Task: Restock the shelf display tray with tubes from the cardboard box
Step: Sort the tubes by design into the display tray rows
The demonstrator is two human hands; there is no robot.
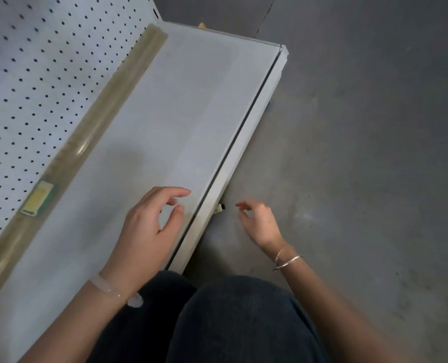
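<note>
A white metal shelf (186, 106) runs from lower left to upper right. My left hand (149, 229) hovers over its near part with loosely curled fingers and holds nothing. My right hand (259, 224) hangs over the grey floor just past the shelf's front rail (246, 142), fingers relaxed and empty. A small yellowish object with a dark end (219, 207) peeks out from under the rail between my hands; I cannot tell what it is. No cardboard box, display tray or tubes are in view.
A white pegboard back panel (34, 82) rises behind the shelf, with a clear price strip (105, 106) and a yellow-green label (38, 197) along its base. Grey concrete floor (361, 153) lies to the right. My dark-trousered knees (230, 323) are at the bottom.
</note>
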